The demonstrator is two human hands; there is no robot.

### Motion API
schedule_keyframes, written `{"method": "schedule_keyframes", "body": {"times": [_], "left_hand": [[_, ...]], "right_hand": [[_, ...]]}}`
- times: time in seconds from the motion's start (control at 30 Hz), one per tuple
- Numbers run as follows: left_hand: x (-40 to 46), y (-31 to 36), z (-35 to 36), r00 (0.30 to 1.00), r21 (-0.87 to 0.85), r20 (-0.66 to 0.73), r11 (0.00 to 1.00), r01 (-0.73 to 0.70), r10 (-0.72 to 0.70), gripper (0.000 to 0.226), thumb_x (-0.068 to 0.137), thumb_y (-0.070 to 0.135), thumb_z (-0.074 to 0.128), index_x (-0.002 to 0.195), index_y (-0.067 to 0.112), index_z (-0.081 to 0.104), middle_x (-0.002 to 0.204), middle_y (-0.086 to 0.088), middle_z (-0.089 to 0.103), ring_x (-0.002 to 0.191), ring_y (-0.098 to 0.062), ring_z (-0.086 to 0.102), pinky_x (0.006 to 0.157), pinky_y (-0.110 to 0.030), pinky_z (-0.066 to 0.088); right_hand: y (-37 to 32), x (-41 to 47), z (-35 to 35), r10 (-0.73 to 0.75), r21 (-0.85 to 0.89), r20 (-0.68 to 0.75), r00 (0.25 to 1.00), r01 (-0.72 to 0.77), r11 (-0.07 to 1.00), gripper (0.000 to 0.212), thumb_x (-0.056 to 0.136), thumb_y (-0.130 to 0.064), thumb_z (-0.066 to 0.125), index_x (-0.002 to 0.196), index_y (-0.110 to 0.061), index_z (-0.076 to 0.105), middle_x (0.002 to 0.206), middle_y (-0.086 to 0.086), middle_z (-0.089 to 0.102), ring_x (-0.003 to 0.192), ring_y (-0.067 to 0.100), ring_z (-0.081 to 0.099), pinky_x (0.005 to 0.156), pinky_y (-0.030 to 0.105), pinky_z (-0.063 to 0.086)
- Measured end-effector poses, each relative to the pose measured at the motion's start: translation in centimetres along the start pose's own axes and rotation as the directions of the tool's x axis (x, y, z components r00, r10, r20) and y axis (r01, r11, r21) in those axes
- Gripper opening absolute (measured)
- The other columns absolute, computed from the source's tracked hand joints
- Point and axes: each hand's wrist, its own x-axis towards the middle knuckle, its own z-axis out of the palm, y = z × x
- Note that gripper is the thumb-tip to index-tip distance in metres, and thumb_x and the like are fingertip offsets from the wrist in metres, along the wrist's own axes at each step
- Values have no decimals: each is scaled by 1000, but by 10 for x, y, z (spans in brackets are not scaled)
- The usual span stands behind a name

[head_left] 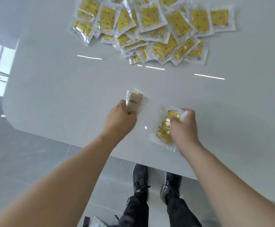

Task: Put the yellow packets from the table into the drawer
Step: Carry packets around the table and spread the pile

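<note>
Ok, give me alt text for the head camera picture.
Each hand holds a packet over a white table: the left hand one showing its pale back, the right hand a yellow one. A pile of yellow packets lies farther back.

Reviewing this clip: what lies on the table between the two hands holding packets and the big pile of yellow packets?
Nothing: in the head view only bare white table with light reflections separates the left hand and right hand from the pile.
</note>
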Motion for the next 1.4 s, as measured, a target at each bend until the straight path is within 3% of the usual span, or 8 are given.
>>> {"method": "schedule_keyframes", "body": {"times": [0.33, 0.43, 0.63, 0.8, 0.97, 1.17, 1.3, 1.4], "left_hand": [[27, -82, -90, 984, -27, -163, 997, 71, -75, 8, 81, 23, 51, 81, 14, 51, 70, -2, 60, 58, -23, 54, 50, -31, 43], [44, -115, -120, 979, -84, -164, 991, 104, -117, 7, 80, 21, 50, 81, 15, 53, 67, -1, 60, 53, -21, 51, 47, -28, 39], [78, -195, -201, 975, -104, -177, 988, 113, -130, 6, 83, 20, 51, 86, 16, 54, 72, -1, 62, 63, -24, 60, 52, -33, 46], [104, -249, -271, 972, -115, -200, 988, 106, -128, 5, 84, 20, 53, 89, 18, 54, 73, 2, 62, 66, -19, 60, 53, -30, 45], [133, -287, -324, 961, -161, -233, 981, 111, -147, 5, 83, 18, 55, 88, 19, 55, 70, 5, 61, 61, -12, 58, 48, -26, 37], [165, -342, -370, 955, -227, -229, 965, 134, -187, 6, 83, 19, 54, 89, 20, 56, 74, 3, 64, 62, -16, 59, 49, -26, 37], [193, -395, -407, 959, -234, -201, 960, 152, -201, 4, 82, 18, 53, 85, 20, 55, 69, 2, 62, 57, -18, 57, 48, -25, 36], [213, -440, -443, 958, -242, -192, 956, 164, -213, 7, 81, 19, 53, 86, 20, 57, 68, 3, 63, 57, -18, 58, 48, -25, 39]], "right_hand": [[-58, -13, 95, -158, -85, 64, 985, 163, 983, 32, 88, -16, 61, 118, -16, 50, 100, 0, 57, 74, 20, 58, 60, 26, 46], [-76, -20, 142, -181, -124, 89, 979, 191, 974, 26, 85, -20, 67, 106, -11, 55, 93, 1, 56, 80, 21, 54, 64, 28, 43], [-120, -48, 254, -220, -160, 142, 965, 241, 957, 27, 85, -20, 67, 86, -2, 48, 75, 2, 41, 64, 19, 38, 54, 28, 34], [-164, -72, 337, -279, -179, 182, 943, 311, 933, 32, 83, -22, 68, 90, 0, 47, 76, 3, 41, 65, 20, 36, 56, 29, 34], [-200, -74, 399, -295, -163, 202, 934, 329, 930, 33, 81, -25, 70, 97, -1, 53, 79, 6, 49, 68, 21, 44, 62, 40, 50], [-222, -81, 473, -288, -179, 209, 935, 326, 928, 26, 83, -24, 71, 96, -5, 60, 89, 16, 64, 77, 33, 60, 69, 41, 54], [-238, -92, 542, -284, -188, 201, 937, 322, 928, 22, 83, -24, 71, 89, -6, 61, 84, 14, 64, 72, 28, 59, 72, 45, 56], [-250, -104, 601, -281, -195, 197, 939, 318, 928, 25, 82, -26, 71, 90, -5, 60, 87, 16, 66, 77, 35, 62, 69, 42, 55]]}}
